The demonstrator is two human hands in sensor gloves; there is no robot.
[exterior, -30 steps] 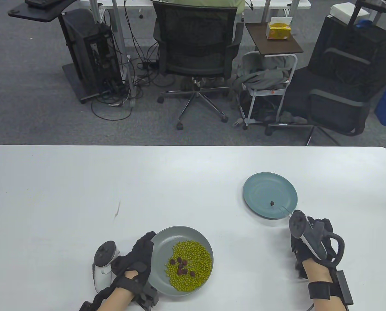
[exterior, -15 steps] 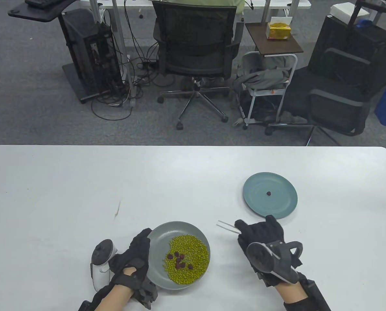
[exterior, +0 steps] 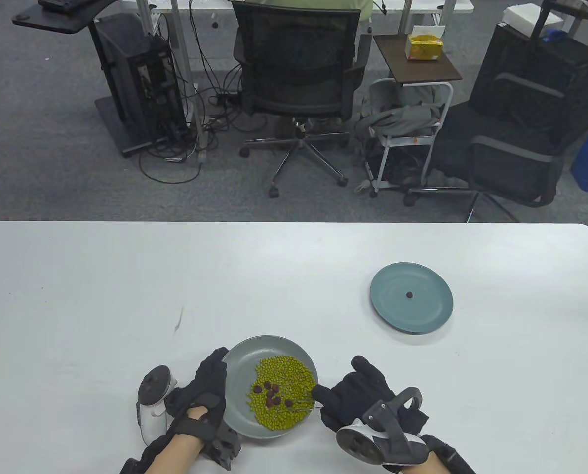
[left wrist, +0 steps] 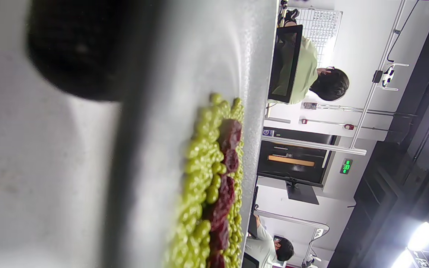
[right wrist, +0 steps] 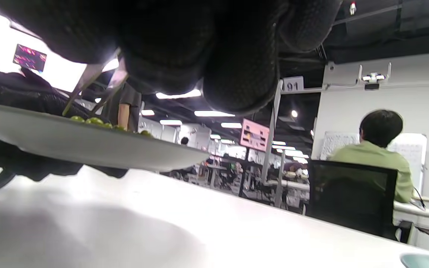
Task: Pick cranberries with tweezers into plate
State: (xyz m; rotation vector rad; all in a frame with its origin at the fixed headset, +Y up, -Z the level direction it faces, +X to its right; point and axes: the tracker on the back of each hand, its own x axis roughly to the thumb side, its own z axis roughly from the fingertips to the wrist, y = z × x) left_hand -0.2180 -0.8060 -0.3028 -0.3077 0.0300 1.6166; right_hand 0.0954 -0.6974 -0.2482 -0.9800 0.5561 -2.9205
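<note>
A grey plate (exterior: pixel 269 340) near the front edge holds green beans (exterior: pixel 286 370) with several dark red cranberries (exterior: pixel 271 392) on top. My left hand (exterior: pixel 210 380) grips the plate's left rim. My right hand (exterior: pixel 338 395) holds metal tweezers (exterior: pixel 306 404), whose tips reach over the plate's right rim among the beans, close to the cranberries. A teal plate (exterior: pixel 432 308) at the right holds one cranberry (exterior: pixel 410 295). The right wrist view shows the tweezers (right wrist: pixel 95 85) dipping into the beans (right wrist: pixel 91 120). The left wrist view shows the cranberries (left wrist: pixel 229 134) on the beans.
The white table (exterior: pixel 101 296) ends just behind the teal plate. A small brown mark (exterior: pixel 179 318) lies left of the grey plate. Office chairs and a cart stand on the floor beyond the table.
My right hand left the teal plate, where one cranberry stays, and swung left to the grey plate. The tweezer tips are now in the beans. The grey plate shifted slightly.
</note>
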